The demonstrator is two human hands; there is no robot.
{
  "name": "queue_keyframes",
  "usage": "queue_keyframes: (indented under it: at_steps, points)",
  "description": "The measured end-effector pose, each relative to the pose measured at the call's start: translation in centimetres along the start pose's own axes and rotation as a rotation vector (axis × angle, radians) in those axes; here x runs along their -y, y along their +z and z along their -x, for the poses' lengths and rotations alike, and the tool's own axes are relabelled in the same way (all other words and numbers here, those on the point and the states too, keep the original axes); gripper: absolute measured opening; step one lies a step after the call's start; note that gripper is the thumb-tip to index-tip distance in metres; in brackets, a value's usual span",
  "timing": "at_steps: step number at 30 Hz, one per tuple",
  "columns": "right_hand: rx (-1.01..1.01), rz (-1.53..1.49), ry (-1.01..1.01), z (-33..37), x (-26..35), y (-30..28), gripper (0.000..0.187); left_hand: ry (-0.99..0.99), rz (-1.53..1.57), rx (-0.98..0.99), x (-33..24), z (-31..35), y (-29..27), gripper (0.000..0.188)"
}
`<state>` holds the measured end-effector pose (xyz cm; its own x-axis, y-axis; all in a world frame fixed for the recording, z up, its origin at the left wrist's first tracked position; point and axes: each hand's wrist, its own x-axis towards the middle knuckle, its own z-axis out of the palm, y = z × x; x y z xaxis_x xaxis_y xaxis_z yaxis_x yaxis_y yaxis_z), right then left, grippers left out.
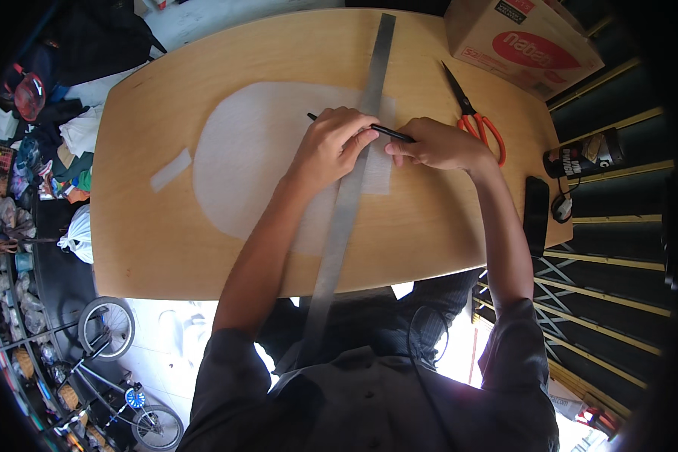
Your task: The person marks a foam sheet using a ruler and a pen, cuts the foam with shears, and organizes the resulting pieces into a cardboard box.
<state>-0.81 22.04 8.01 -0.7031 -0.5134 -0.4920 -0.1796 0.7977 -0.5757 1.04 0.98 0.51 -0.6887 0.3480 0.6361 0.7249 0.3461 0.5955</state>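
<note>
Together, two hands [330, 145] [438, 143] hold one pen [390, 132] over one ruler [344, 207].

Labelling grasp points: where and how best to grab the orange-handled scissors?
Probably the orange handles, coming from the person's right. The scissors lie with their pointed blades aimed away from the person, so the loops are the nearer, safer end; the right hand and wrist crowd their left side.

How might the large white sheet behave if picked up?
The large white sheet is probably floppy and light, since it looks thin and lies flat on the table. It may catch when lifted, as the long metal ruler lies across it.
</note>
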Motion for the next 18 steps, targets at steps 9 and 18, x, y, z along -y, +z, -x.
queue_keyframes:
  at_steps: [9, 18]
  points:
    - [-0.308, 0.113, -0.171, -0.5, 1.0, 1.4, 0.037, -0.096, -0.001, -0.074, 0.1, 0.0, 0.1, 0.009]
    - [-0.673, 0.639, -0.312, -0.4, 1.8, 2.8, 0.029, -0.231, 0.055, -0.098, 1.1, 0.3, 0.5, 0.02]
